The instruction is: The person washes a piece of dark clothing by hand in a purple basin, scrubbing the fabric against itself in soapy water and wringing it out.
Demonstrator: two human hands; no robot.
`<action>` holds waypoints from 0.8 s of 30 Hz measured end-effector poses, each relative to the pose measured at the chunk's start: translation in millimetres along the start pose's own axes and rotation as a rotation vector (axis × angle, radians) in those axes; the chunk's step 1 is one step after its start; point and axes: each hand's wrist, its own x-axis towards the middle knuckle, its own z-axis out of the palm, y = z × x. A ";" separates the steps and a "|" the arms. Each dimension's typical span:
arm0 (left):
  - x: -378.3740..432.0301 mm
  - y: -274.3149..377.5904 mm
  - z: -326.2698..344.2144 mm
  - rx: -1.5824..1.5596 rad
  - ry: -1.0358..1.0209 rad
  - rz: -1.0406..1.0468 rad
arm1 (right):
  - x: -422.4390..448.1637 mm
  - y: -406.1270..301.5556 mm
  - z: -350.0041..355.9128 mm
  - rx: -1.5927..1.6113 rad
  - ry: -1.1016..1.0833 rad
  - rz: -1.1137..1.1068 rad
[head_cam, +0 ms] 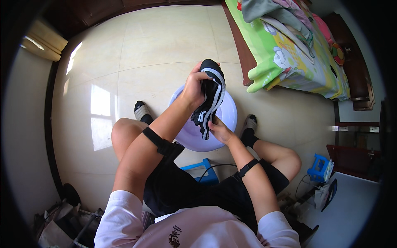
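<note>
A black cloth garment with white stripes (214, 90) hangs bunched over a pale lavender plastic basin (198, 146). Near the garment's top, my left hand (196, 85) grips it, the thumb laid across the front and the fingers mostly hidden behind the fabric. Lower down, my right hand (220, 130) pinches the garment's right side, some fingers out of sight behind the cloth. The basin stands on the floor between my feet. What lies inside it is partly covered by the garment and hands; its contents look pale and are hard to make out.
A blue plastic stool (204, 173) sits under my legs, a dark cable crossing it. The bed with a green patterned sheet (288, 62) and piled clothes is at upper right. Another blue stool (318, 169) stands at right. Glossy floor tiles (155, 40) spread beyond the basin.
</note>
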 end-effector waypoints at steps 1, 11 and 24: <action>-0.9 2.2 0.8 0.000 -0.006 0.001 | 1.2 -0.6 -1.6 0.018 -0.048 -0.011; -1.1 4.8 -4.1 -0.094 0.048 -0.036 | 4.4 -13.1 8.7 -0.324 0.135 0.005; -1.1 4.3 -1.0 -0.084 -0.109 -0.064 | 8.9 -1.9 20.4 0.135 0.191 0.129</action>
